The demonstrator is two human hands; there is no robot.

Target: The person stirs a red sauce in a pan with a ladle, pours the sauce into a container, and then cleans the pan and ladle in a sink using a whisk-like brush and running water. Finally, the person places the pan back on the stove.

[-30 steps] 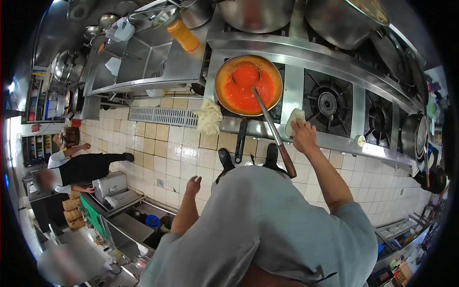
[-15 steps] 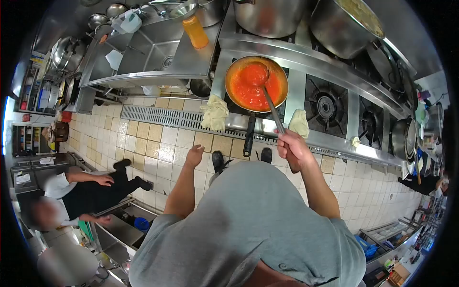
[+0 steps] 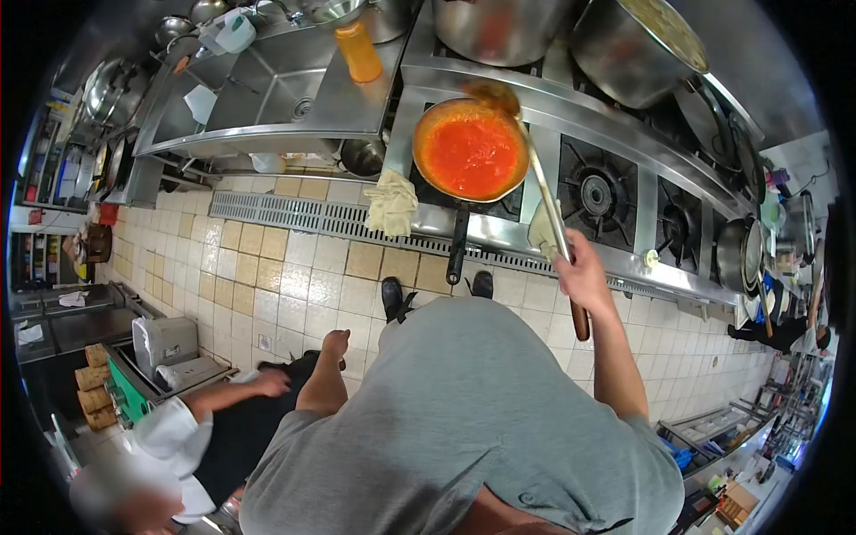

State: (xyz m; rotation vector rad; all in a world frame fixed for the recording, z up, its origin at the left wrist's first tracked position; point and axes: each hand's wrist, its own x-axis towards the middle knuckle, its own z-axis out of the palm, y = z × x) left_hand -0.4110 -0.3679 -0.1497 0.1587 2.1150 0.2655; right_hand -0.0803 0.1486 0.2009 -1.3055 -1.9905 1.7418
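Observation:
A frying pan (image 3: 459, 234) of bright red sauce (image 3: 473, 153) sits on the stove, its black handle toward me. My right hand (image 3: 584, 278) is closed around the long handle of a ladle (image 3: 543, 178). The ladle's bowl, coated and brownish, is over the pan's far rim and blurred by motion. Low at my side hangs my left hand (image 3: 335, 344), holding nothing, its fingers loose and partly foreshortened. A pale cloth (image 3: 543, 230) lies on the stove's front edge behind the ladle handle. Another cloth (image 3: 392, 203) hangs left of the pan.
Large pots (image 3: 499, 31) stand at the back of the stove. Right of the pan is a bare burner (image 3: 596, 191). An orange-filled bottle (image 3: 358, 53) stands beside the sink (image 3: 290, 85). A co-worker (image 3: 183, 437) in white and black is close on my left.
The ladle has come out of the sauce to the pan's far edge, and my right hand has shifted right. My left hand has dropped back. The co-worker has come nearer.

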